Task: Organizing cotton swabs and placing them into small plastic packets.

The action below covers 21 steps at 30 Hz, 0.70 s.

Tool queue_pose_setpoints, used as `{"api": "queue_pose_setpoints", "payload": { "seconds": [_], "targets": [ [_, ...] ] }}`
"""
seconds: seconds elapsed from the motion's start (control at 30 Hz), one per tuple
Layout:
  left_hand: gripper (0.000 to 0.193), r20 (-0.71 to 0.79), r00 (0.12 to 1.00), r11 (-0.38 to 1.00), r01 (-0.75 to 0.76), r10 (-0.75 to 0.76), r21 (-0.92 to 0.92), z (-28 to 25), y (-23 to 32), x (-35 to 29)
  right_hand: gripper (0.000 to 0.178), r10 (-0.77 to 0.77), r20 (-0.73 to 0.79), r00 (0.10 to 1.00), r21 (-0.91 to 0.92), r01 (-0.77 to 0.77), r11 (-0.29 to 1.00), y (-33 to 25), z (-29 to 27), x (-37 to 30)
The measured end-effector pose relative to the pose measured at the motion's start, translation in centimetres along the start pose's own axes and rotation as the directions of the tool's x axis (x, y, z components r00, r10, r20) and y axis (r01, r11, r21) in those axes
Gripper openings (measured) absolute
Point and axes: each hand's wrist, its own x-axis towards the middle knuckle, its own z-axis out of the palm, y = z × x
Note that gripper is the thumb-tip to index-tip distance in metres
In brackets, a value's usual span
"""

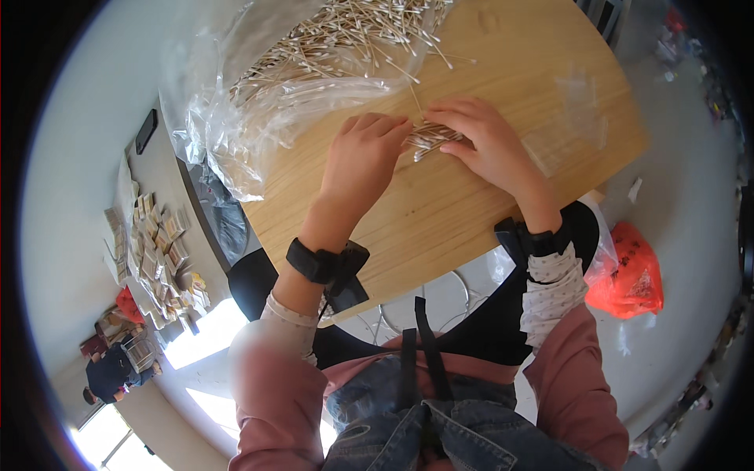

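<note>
A small bundle of cotton swabs [430, 140] lies between my two hands over the wooden table [393, 212]. My right hand [483, 141] closes on the bundle's right side, thumb below and fingers above. At the bundle's left end, my left hand [365, 153] has its fingers bent together, with its back toward me; its fingertips are partly hidden. One swab sticks up from the bundle toward the far side. Beyond my hands, a big heap of loose cotton swabs [345, 35] rests on and in a crumpled clear plastic bag [228, 118].
Clear plastic packets [585, 102] lie at the table's right. A red plastic bag [628, 275] sits on the floor at right. To the left, a side table bears a dark phone [146, 131] and many small packed bundles [161, 243]. Another person [110, 373] is at the far lower left.
</note>
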Motion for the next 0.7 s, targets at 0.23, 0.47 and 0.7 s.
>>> {"api": "queue_pose_setpoints", "payload": {
  "seconds": [0.23, 0.47, 0.7],
  "targets": [
    [0.028, -0.135, 0.974, 0.982, 0.175, -0.182, -0.066, -0.3, 2.1, -3.0, 0.017, -0.065, -0.047, 0.997, -0.027, 0.064, 0.998, 0.3, 0.8, -1.0],
    [0.016, -0.248, 0.948, 0.980, 0.183, -0.198, -0.080, -0.2, 1.7, -5.7, 0.010, -0.074, -0.083, 0.994, -0.003, 0.074, 0.997, 0.8, 0.2, -1.3],
    [0.018, -0.183, 0.964, 0.979, 0.176, -0.192, -0.102, -1.6, 3.3, -9.9, 0.009, -0.033, -0.120, 0.992, -0.029, 0.029, 0.999, -0.6, 2.1, -0.4]
  ]
}}
